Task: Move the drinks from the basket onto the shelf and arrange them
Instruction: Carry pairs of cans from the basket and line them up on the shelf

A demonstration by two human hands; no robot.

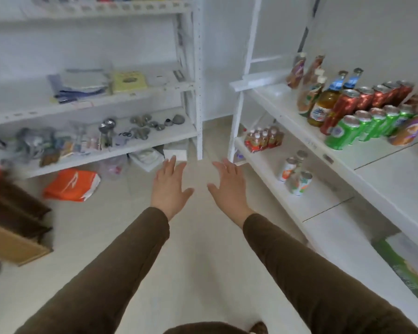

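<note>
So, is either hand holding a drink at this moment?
No, the left hand and right hand are both held out over the floor with straight fingers, holding nothing.

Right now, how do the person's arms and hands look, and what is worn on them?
Both arms are covered by long, plain dark brown sleeves that end at the wrists. The fabric shows no print, stripe or logo. The left hand and the right hand are bare: no gloves, and no rings, watch or bracelet that I can see. The picture is slightly blurred, so small details could escape.
</note>
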